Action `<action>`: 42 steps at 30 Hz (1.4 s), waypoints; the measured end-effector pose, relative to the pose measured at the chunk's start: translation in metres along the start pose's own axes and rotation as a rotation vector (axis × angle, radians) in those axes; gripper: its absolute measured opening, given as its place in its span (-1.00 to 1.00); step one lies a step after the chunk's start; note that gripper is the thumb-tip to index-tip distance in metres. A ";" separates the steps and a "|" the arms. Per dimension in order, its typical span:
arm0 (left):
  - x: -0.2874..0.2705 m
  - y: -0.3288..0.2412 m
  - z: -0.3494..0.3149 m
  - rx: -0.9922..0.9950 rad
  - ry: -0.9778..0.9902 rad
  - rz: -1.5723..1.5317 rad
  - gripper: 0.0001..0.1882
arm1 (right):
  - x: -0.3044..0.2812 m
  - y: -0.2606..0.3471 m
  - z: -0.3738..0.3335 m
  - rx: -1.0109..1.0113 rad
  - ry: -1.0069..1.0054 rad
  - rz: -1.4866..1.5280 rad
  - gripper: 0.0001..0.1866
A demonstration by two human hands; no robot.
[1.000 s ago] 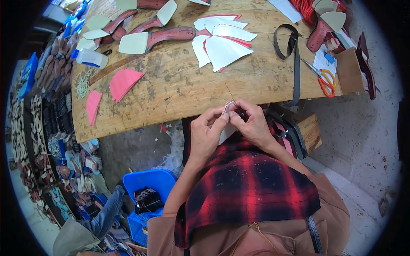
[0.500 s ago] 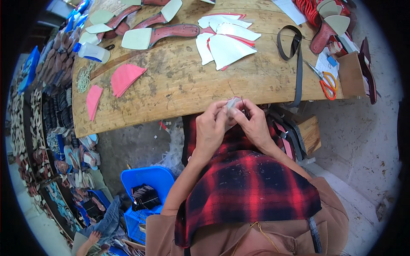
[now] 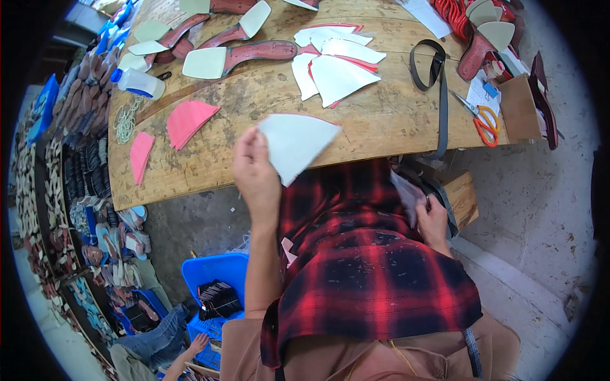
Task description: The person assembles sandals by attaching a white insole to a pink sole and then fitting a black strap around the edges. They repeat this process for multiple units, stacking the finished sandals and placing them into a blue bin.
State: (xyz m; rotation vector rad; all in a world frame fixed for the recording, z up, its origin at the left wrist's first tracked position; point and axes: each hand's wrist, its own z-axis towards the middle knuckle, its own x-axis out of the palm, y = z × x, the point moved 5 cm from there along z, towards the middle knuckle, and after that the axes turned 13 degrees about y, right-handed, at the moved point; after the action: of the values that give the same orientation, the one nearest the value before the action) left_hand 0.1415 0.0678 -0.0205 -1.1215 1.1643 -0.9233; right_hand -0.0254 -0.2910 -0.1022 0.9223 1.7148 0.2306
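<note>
My left hand (image 3: 257,171) is raised over the table's front edge, its fingers pinching a white wedge-shaped piece (image 3: 297,143) by one corner. Down by my right thigh, my right hand (image 3: 432,221) grips a thin, pale greyish sheet (image 3: 408,193), blurred by motion. A small pale pink scrap (image 3: 288,252) lies on the red and black checked apron (image 3: 375,273). Pink wedge-shaped pieces (image 3: 190,122) rest on the table left of my left hand. Beyond it is a fanned pile of white and red pieces (image 3: 343,73).
The wooden table (image 3: 235,140) carries shoe soles (image 3: 260,51), a bottle (image 3: 141,84), a black strap (image 3: 443,114) and orange-handled scissors (image 3: 486,130). A blue crate (image 3: 216,279) stands on the floor at left. Another person's hand (image 3: 199,343) reaches beside it. Racks of soles line the left.
My hands have separated from together at the table edge. The left came up leftward with the white piece; the right dropped to the right with the sheet. The other person's hand moved right.
</note>
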 end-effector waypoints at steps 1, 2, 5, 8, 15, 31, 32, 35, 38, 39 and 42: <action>0.000 0.003 0.006 -0.068 0.093 -0.124 -0.74 | -0.007 -0.028 -0.006 0.004 0.164 -0.229 -0.71; 0.001 0.005 0.010 -0.143 0.183 -0.252 -0.73 | -0.014 -0.047 -0.016 -0.042 0.311 -0.429 -0.70; 0.019 0.015 0.005 -0.269 0.389 -0.453 -0.72 | -0.040 0.028 -0.013 -0.351 0.153 -0.324 -0.66; 0.049 0.023 -0.004 -0.325 0.549 -0.545 -0.72 | -0.040 0.096 0.015 -0.562 0.076 0.037 -0.64; 0.048 0.029 -0.014 -0.432 0.552 -0.857 -0.58 | 0.013 0.214 0.032 -1.159 0.135 -0.056 -0.53; 0.068 0.036 -0.054 -0.377 0.411 -0.800 -0.72 | 0.046 0.188 0.071 -0.365 0.392 0.819 -0.83; 0.068 0.035 -0.053 -0.372 0.390 -0.796 -0.73 | 0.046 0.189 0.072 -0.373 0.399 0.813 -0.83; 0.066 0.031 -0.050 -0.341 0.357 -0.778 -0.73 | 0.049 0.191 0.074 -0.348 0.482 0.901 -0.85; 0.065 0.034 -0.049 -0.309 0.383 -0.760 -0.72 | 0.051 0.195 0.073 -0.361 0.484 0.955 -0.86; 0.063 0.034 -0.047 -0.304 0.380 -0.753 -0.72 | 0.052 0.196 0.071 -0.311 0.536 1.011 -0.86; 0.063 0.036 -0.044 -0.292 0.386 -0.757 -0.71 | 0.055 0.192 0.069 -0.216 0.644 1.175 -0.86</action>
State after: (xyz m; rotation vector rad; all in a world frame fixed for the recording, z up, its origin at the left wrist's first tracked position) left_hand 0.1093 0.0068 -0.0701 -1.7294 1.2172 -1.6406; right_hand 0.1199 -0.1440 -0.0571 1.7145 1.4210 1.5847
